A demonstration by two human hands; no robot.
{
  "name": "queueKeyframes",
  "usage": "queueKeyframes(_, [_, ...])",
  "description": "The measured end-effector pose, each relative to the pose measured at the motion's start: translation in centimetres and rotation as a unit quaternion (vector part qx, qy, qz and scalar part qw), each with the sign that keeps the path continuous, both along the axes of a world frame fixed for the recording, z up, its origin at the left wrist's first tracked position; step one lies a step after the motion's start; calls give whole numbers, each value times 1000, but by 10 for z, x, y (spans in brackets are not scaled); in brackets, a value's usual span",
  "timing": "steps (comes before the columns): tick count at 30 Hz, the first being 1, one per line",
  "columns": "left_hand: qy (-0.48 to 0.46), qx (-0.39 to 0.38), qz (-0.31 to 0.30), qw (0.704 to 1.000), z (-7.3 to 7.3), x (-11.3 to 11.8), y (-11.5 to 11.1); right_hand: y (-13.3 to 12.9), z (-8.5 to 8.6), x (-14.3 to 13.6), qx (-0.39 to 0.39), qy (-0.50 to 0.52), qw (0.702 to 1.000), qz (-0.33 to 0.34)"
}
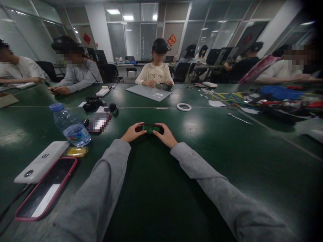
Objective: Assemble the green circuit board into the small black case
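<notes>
A small green circuit board with a dark edge is held level between both hands, just above the green table. My left hand grips its left end, thumb on the near side and index finger along the far side. At the right end, my right hand holds it the same way, thumb on the near edge. The other fingers of both hands are mostly hidden.
At the left lie a water bottle, a white power bank, a yellow packet and a pink-edged phone. Ahead are a white ring and a grey board; cables and a wrench lie right. People sit around.
</notes>
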State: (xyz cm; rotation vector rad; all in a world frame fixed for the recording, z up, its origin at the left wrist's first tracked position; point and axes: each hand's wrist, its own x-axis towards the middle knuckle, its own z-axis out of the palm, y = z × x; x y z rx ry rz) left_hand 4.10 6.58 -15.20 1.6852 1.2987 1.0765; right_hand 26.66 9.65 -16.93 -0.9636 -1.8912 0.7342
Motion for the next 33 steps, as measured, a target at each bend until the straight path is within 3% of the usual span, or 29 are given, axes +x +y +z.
queueKeyframes(26, [16,16,7,1000,-3,-1,1,0,1,0,-6,9,1000,23])
queueKeyframes(33, [24,6,9,1000,3,1,-3,1,0,1,-23,10,999,23])
